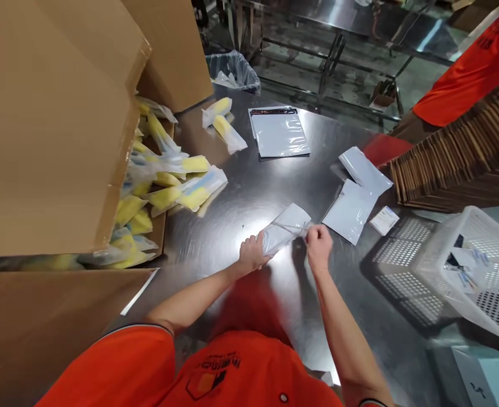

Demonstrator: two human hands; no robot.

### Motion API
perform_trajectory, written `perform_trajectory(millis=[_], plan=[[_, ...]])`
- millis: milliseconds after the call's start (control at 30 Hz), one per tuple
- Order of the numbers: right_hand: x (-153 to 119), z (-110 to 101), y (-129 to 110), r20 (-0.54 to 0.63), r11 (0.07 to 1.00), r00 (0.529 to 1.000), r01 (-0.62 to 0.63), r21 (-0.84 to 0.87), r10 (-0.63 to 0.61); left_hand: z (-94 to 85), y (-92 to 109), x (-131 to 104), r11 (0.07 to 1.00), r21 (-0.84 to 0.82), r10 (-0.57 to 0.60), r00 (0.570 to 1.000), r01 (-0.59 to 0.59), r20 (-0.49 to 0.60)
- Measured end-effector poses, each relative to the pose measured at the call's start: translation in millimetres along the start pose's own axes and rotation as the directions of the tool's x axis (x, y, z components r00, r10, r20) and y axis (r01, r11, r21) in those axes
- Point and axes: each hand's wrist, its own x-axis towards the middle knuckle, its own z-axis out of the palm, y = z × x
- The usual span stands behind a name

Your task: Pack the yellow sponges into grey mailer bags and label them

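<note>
My left hand [253, 253] grips the near end of a white plastic mailer bag [285, 226] that is wrapped around something on the steel table [241, 198]. My right hand [318, 246] pinches the bag's edge at its right side. Both hands hold this one bag just above the tabletop. What is inside the bag is hidden.
A big open cardboard box [54, 135] at left spills yellow packaged items [190, 189]. A stack of flat mailers [280, 133] lies farther back, two loose mailers [353, 206] and a small label [384, 220] at right. White perforated basket [474, 265], cardboard stack [457, 158], another person's orange sleeve [474, 73].
</note>
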Motion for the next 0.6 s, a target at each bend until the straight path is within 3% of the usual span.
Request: perform_trajectory(millis=[67,133,233,300,367,400,500,567,600], plan=[[0,-22,-31,-0.15,0.98,0.975,0.176,0.091,-0.161,3.7,2,-1,0.999,-0.036,-0.002,1.0,0.002,-0.009],[5,-44,-60,-0.225,0.937,0.931,0.322,0.135,-0.287,7.4,2,-1,0.985,-0.171,0.001,1.0,-0.004,-0.016],[20,-63,-76,-0.151,0.901,0.92,0.386,0.199,-0.361,11.0,-2,4,0.857,-0.515,0.003,0.999,0.024,0.051],[27,-63,-58,-0.034,0.928,0.969,0.245,0.28,-0.245,11.7,-7,10,0.732,-0.678,0.035,0.989,0.07,0.14],[26,-52,-23,0.043,0.959,0.999,0.002,0.283,-0.015,12.3,-11,16,0.645,-0.755,0.079,0.974,0.114,0.214],[21,-45,-2,0.066,0.96,0.991,-0.133,0.248,0.121,13.2,-12,17,0.612,-0.78,0.098,0.965,0.133,0.241],[-7,-17,50,0.198,0.866,0.872,-0.478,0.148,0.447,18.9,-13,13,0.406,-0.877,0.177,0.919,0.258,0.352],[-28,-1,67,0.334,0.784,0.788,-0.593,0.183,0.518,24.3,-10,5,0.237,-0.902,0.259,0.872,0.36,0.416],[-36,5,70,0.374,0.761,0.776,-0.608,0.228,0.508,26.8,-8,1,0.175,-0.9,0.291,0.852,0.399,0.435]])
